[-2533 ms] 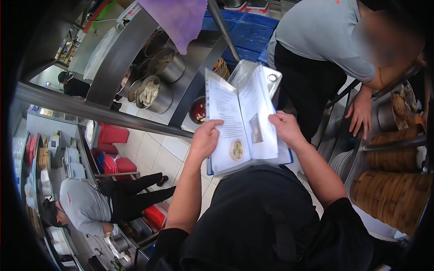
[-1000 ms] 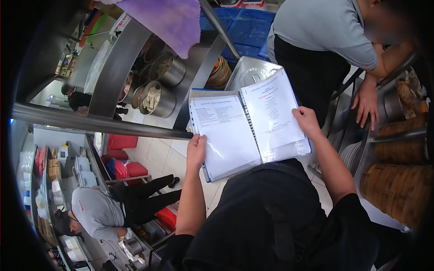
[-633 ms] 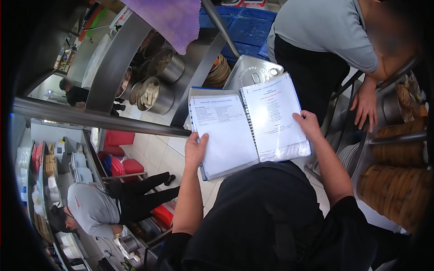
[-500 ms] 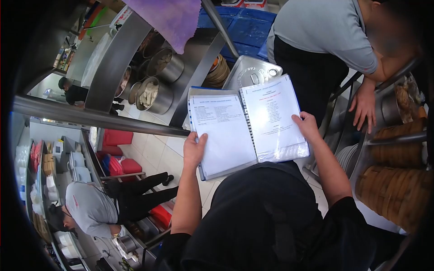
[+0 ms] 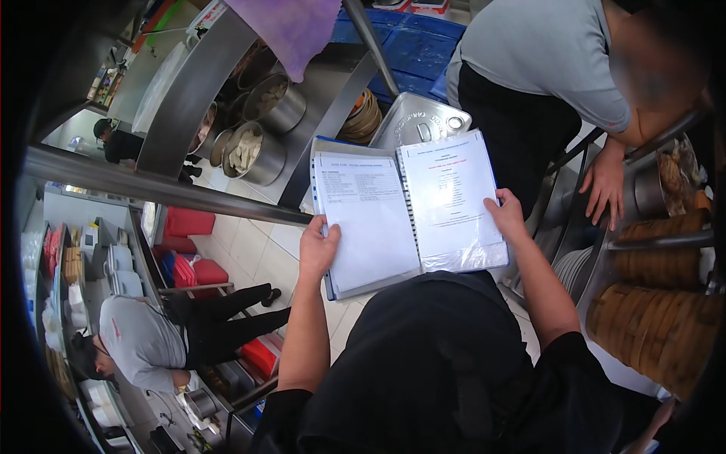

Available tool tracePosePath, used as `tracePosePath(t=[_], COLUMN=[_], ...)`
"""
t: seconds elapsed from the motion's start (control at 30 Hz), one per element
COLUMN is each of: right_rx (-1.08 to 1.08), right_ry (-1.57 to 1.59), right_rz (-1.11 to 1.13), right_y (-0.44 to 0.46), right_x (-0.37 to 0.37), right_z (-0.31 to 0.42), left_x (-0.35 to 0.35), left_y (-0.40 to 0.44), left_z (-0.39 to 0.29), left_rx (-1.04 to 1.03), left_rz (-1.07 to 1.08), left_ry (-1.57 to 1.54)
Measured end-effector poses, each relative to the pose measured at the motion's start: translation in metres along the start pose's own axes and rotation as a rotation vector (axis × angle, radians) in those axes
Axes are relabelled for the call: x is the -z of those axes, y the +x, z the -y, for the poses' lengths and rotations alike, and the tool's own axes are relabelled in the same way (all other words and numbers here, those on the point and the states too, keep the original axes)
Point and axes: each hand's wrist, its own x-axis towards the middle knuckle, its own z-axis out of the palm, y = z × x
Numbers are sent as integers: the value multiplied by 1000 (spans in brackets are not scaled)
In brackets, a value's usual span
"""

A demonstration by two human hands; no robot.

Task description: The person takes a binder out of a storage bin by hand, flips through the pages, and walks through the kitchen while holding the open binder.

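An opened ring binder [image 5: 368, 261] with printed sheets in clear plastic sleeves is held up before me. My left hand [image 5: 318, 245] grips its left edge, thumb on top of the page and the other fingers hidden behind. On the opposite edge, my right hand [image 5: 505, 215] has its thumb over the right-hand page, fingers likewise underneath. The left page carries a small table above blank space; the right one has centred lines of text, one in red. Behind the binder's top edge lies a metal container lid [image 5: 423, 119] with embossed letters.
Metal pots [image 5: 255, 155] of food stand on a steel shelf at upper left. A co-worker [image 5: 529, 60] leans on a rail at upper right, near stacked bamboo steamers [image 5: 656, 318]. Another person [image 5: 144, 340] bends over a counter at lower left. A steel rail [image 5: 166, 188] crosses the left.
The binder and both my hands sit slightly further left in view, and glare on the right page has lessened. My grip is unchanged.
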Motion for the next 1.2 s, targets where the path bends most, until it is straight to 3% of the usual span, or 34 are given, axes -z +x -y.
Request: tracePosePath(t=[0.67, 0.83, 1.2], right_rx=[-36, -54, 20], right_ry=[-9, -63, -25], right_rz=[-4, -17, -21], right_y=[-2, -2, -2], right_x=[-16, -21, -35], right_z=[6, 7, 8], left_x=[8, 8, 11], left_y=[1, 2, 2], left_z=[-34, -34, -48], left_rx=[6, -81, -72], left_rz=[19, 15, 19], left_ry=[111, 154, 207])
